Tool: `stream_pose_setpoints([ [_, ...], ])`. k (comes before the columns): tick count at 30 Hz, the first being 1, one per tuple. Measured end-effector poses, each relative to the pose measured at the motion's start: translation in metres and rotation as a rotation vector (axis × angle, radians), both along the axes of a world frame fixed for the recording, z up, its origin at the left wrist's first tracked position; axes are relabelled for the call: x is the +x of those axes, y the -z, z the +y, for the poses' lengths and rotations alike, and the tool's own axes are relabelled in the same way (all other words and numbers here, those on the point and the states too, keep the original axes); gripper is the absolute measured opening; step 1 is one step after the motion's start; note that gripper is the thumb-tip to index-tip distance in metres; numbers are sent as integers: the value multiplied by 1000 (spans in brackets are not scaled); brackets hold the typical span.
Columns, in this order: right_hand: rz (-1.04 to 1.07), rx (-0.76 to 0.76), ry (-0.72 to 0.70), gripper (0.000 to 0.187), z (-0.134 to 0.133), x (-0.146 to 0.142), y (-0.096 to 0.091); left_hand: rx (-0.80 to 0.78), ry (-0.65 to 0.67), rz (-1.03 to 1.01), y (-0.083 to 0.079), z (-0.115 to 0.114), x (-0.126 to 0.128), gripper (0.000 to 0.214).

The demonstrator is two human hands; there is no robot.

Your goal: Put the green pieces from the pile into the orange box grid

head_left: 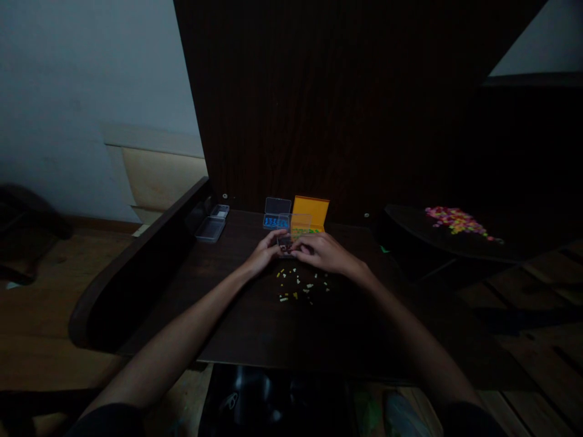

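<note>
Both my hands meet at the far middle of a dark wooden table (255,328). My left hand (264,252) and my right hand (321,252) have their fingers curled round a small clear plastic box (286,241) between them. Just behind stand a clear box with blue pieces (276,216) and an open orange box (310,213) with green and yellow pieces. Several tiny yellow and white pieces (300,285) lie scattered on the table right below my hands.
Two clear lidded cases (212,226) lie at the table's back left, beside a raised dark side rail (136,261). A dark round tray (437,243) with a heap of pink and yellow pieces (455,220) sits to the right. A dark panel rises behind.
</note>
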State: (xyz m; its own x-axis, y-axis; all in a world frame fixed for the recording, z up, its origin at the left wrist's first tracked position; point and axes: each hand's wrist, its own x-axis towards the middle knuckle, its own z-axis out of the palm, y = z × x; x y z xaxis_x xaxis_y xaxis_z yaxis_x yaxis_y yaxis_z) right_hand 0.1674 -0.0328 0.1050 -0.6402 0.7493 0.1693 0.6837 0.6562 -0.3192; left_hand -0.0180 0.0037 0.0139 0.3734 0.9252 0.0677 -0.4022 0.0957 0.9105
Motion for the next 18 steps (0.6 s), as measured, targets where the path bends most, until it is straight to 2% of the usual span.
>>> stream_pose_setpoints([
  [3,-49,14,96,19,14,-1,-3,15,19,0,2,0,1,56],
  [8,-236,46,209,25,27,-12,3,-1,40,-31,2,-2,3,55],
  [14,-325,35,241,24,30,-19,8,12,38,-14,2,-3,3,56],
  [18,-312,14,192,23,32,-17,9,30,33,5,2,-2,4,56],
])
